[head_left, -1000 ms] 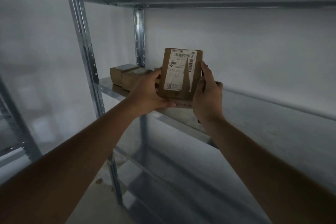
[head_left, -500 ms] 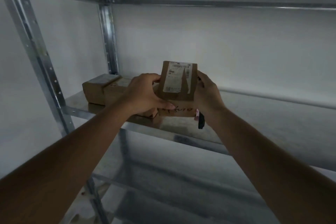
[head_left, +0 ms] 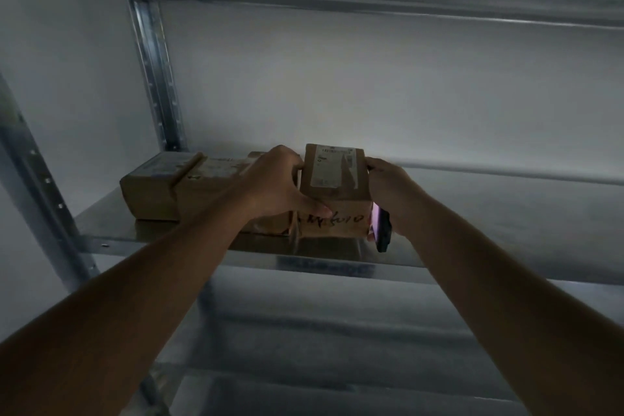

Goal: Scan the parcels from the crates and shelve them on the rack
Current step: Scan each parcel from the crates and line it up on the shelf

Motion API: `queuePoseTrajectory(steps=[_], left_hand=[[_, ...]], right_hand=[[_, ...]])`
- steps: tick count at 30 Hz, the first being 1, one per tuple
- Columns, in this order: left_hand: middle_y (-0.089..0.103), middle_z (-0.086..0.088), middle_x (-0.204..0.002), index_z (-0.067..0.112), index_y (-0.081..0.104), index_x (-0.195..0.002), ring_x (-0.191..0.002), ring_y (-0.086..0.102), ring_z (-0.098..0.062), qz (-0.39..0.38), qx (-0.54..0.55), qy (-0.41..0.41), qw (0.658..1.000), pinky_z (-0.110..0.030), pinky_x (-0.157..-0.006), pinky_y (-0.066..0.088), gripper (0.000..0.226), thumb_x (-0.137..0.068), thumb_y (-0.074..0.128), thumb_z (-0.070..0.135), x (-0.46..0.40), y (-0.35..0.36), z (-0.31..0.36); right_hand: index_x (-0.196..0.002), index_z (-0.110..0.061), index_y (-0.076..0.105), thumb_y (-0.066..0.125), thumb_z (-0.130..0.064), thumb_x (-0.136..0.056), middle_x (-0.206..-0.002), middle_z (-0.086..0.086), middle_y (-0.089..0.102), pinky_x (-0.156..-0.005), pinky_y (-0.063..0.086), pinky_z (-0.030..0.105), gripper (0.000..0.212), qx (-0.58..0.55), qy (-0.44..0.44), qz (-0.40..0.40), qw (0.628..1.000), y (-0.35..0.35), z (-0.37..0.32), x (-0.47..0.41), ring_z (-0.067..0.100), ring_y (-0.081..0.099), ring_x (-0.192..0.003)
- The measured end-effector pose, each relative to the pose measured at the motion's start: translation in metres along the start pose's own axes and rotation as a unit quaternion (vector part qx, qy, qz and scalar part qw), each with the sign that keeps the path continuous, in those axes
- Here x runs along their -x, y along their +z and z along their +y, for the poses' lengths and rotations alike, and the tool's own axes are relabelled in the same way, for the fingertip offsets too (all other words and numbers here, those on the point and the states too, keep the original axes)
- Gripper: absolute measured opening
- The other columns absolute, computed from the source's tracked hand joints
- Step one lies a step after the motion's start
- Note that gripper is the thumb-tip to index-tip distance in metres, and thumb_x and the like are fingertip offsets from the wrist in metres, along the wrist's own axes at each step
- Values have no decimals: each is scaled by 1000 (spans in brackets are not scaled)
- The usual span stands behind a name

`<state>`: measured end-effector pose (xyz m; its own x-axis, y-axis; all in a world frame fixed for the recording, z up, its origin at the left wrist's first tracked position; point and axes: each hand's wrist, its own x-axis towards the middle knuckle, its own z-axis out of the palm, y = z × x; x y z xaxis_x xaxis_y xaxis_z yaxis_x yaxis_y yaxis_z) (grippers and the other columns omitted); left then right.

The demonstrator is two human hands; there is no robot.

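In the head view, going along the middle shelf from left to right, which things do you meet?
Front upright → two shelved parcels → left hand → labelled parcel → phone → right hand.

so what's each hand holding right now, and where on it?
Both hold the brown cardboard parcel with the white label on the metal shelf: left hand on its left side, right hand on its right side, also gripping a dark phone-like device.
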<state>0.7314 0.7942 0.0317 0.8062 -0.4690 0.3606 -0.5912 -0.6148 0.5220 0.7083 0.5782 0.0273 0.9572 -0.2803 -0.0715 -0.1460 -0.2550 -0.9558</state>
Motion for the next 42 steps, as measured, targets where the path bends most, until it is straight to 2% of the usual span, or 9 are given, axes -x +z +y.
queuePoseTrajectory(steps=[4,12,18,23,28,33,35,38,42], left_hand=[[76,18,-115,31,79,-120,-98,70,5,-16,-16,17,1000,-35,-79,64,80,-53,97,70,-8,3,-14],[68,14,-127,31,74,-128,-110,64,-5,-39,-79,20,996,-18,-76,49,89,-55,90,79,-14,4,-23],[66,10,-131,32,71,-132,-115,62,-10,-34,-124,3,992,-33,-90,51,100,-52,81,91,-14,7,-27],[70,9,-120,29,73,-123,-106,63,-11,-28,-138,4,990,-28,-76,44,91,-56,81,89,-11,7,-23],[69,12,-116,31,72,-125,-104,62,-10,-28,-136,13,990,-26,-71,41,86,-58,84,84,-9,4,-21],[70,15,-104,35,78,-110,-97,64,-9,-56,-174,3,983,-38,-83,55,82,-57,70,97,-10,-1,-21],[68,14,-109,36,77,-112,-102,64,-11,-73,-200,-6,977,-40,-85,56,86,-57,64,100,-10,-3,-19],[63,6,-127,32,73,-125,-113,60,-18,-91,-227,-15,970,-45,-93,54,91,-64,59,98,-6,-6,-12],[58,1,-136,25,70,-129,-116,60,-22,-97,-262,-17,960,-45,-94,53,89,-73,55,93,0,-6,-6]], right_hand=[[-123,-18,76,40,0,-106,-113,5,77,-84,61,28,44,-3,9,5,1000,3,4,-11,21,74,-103],[-132,-24,73,50,-4,-93,-122,-3,73,-103,58,45,49,104,-1,-6,995,12,14,-31,22,69,-110],[-137,-30,71,49,-6,-86,-125,1,73,-103,58,44,61,127,11,9,992,15,13,-36,28,70,-112],[-127,-37,75,47,-21,-65,-126,0,74,-102,58,45,70,118,7,16,993,12,36,-68,27,69,-112],[-138,-29,70,50,-7,-94,-129,2,70,-103,57,43,53,161,6,15,987,15,8,-30,26,67,-115],[-138,-24,69,47,1,-96,-135,7,68,-104,56,44,54,190,9,6,982,15,13,-43,28,67,-115],[-133,-29,69,47,-4,-97,-138,7,67,-108,54,48,49,201,-10,4,980,15,16,-44,30,65,-119],[-154,-25,52,43,-9,-103,-151,8,58,-115,46,46,55,237,-31,19,971,13,14,-31,32,56,-135],[-162,-39,35,30,-18,-110,-151,13,54,-96,53,44,57,258,-62,88,960,11,16,-14,34,56,-127]])
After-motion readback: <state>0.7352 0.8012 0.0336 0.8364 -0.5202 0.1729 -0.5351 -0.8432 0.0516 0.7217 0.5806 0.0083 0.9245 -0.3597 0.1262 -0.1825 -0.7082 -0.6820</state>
